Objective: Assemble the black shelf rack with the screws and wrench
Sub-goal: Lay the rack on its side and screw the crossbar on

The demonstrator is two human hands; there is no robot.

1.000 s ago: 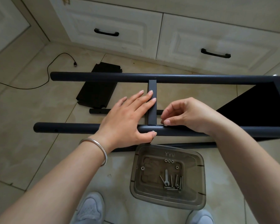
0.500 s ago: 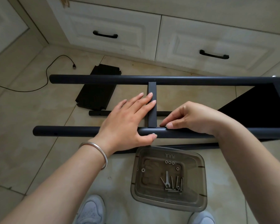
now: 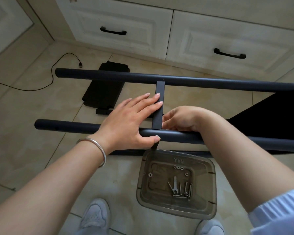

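The black rack frame lies on the floor: a far tube [image 3: 109,76] and a near tube [image 3: 66,128], joined by a flat crossbar [image 3: 160,92]. A black shelf panel [image 3: 270,119] fills its right end. My left hand [image 3: 131,122] rests flat on the crossbar with straight fingers, thumb on the near tube. My right hand [image 3: 182,119] curls its fingers at the crossbar's lower end; anything they hold is hidden. A clear tray [image 3: 209,184] by my feet holds a small wrench [image 3: 175,184], several screws [image 3: 185,189] and washers [image 3: 178,167].
Another black panel [image 3: 103,89] and a short tube [image 3: 102,111] lie on the tiles behind the frame. A black cable [image 3: 49,82] trails at the left. White cabinet drawers [image 3: 113,31] stand along the back. My shoes [image 3: 95,216] are beside the tray.
My right hand has dropped lower at the joint, its fingertips now tucked beside the crossbar's lower end behind the near tube. My left hand stays on the crossbar.
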